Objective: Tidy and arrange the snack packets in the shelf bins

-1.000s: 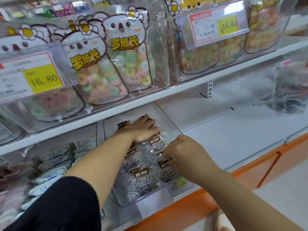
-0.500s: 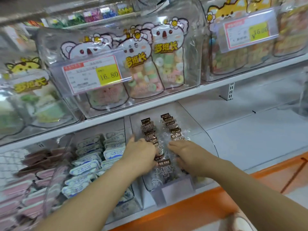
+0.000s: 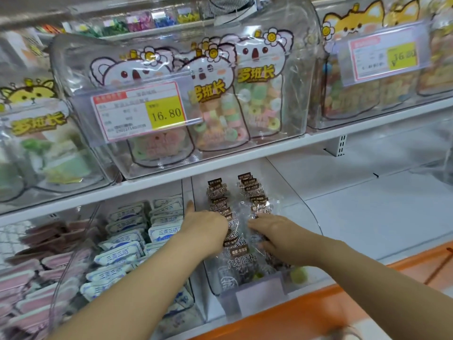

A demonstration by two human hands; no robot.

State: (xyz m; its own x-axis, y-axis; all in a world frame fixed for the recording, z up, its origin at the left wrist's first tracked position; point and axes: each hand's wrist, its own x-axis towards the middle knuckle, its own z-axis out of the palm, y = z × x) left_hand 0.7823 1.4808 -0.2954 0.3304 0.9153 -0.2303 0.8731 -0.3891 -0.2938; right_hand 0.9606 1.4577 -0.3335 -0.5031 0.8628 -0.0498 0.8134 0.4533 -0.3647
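Observation:
Clear snack packets with brown labels [image 3: 252, 190] lie in two overlapping rows inside a transparent bin [image 3: 297, 204] on the lower shelf. My left hand [image 3: 207, 225] is at the left row, thumb up along the bin's left wall, fingers curled down among the packets. My right hand [image 3: 275, 233] lies on the right row with its fingers stretched leftward, pressing the packets. A crinkled clear packet [image 3: 242, 214] rises between the two hands. The front packets [image 3: 241, 260] stand behind a blank label holder [image 3: 259, 299].
Left of this bin, another bin holds white-and-blue packets [image 3: 127, 244], and pink packets [image 3: 36, 280] lie further left. The shelf above carries domed bins of koala candy bags [image 3: 220, 106] with a 16.80 price tag [image 3: 142, 111]. Bare white shelf [image 3: 372, 207] lies to the right; an orange ledge [image 3: 318, 312] runs below.
My left hand has drawn back from the rear of the bin to the left row near the front. The rear packets now lie uncovered in two rows. The view has shifted left.

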